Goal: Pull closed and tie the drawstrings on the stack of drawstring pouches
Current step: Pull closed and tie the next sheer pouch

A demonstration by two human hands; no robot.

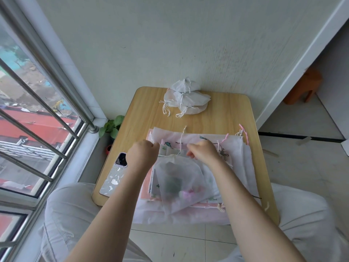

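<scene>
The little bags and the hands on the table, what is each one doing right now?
Top pouch: mouth gathered, held up by its strings.
Left hand: pinching a drawstring.
Right hand: pinching a drawstring.
Flat pouch stack: untied, lying flat.
Tied pouches: closed, piled by the wall.
Phone: face down.

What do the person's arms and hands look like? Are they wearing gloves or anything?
No gloves. Both the left hand and the right hand are bare, and both forearms are bare too, with no sleeves reaching into view. No watch, bracelet or ring can be seen on the parts that show. The arms look smooth and slim. Lower down, the person wears light, whitish trousers.
</scene>
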